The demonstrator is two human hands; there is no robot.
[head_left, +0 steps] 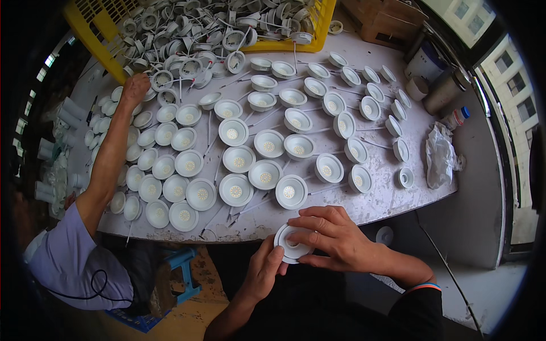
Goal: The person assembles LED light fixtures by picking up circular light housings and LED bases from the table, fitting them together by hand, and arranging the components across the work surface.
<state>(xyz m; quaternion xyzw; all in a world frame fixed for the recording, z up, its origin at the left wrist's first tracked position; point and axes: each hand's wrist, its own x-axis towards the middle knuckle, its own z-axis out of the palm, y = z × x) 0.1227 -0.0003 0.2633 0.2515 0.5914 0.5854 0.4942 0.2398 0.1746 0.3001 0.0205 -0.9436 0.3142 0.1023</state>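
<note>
In front of my body, just off the table's near edge, I hold a round white downlight housing [290,255] with both hands. My left hand [263,271] grips its rim from the left and below, thumb along the edge. Over its upper face curve the fingers of my right hand [340,243], pressing at the centre, so part of the inside is hidden. Closest to my hands on the table is a white downlight [289,191] with yellowish LED dots in its middle. Many similar downlights [236,189] stand face up in loose rows, several with white cables trailing.
A yellow crate [325,25] at the back holds piled housings, some spilling out. At the left, a co-worker's hand [136,89] reaches to that pile. A crumpled plastic bag [441,156], a bottle [456,117] and a metal flask [447,94] line the right side. A blue stool [183,274] stands below.
</note>
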